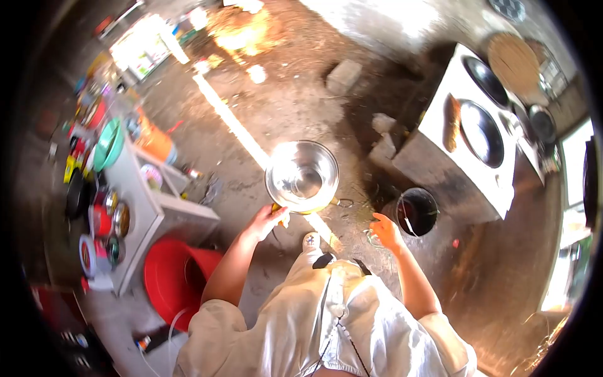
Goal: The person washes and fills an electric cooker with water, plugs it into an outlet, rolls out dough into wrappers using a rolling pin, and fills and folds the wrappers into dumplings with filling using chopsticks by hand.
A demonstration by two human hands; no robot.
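My left hand (269, 222) is closed at the near edge of a shiny metal pot (290, 160), where a bit of yellow shows by my fingers. The pot is held out over the floor in front of my body, and I look down into its bright inside. Apart from it on the right, my right hand (387, 231) is in the air with nothing in it, its fingers partly stretched out. Nearest to that hand is a dark bucket (419, 212) with a thin handle, standing on the floor.
At right stands a white-topped stove (452, 110) with two dark woks (482, 135) set in. On the left, a grey table (135, 191) carries bowls and jars beside a red bucket (164, 279). A stone block (343, 76) lies ahead on the floor.
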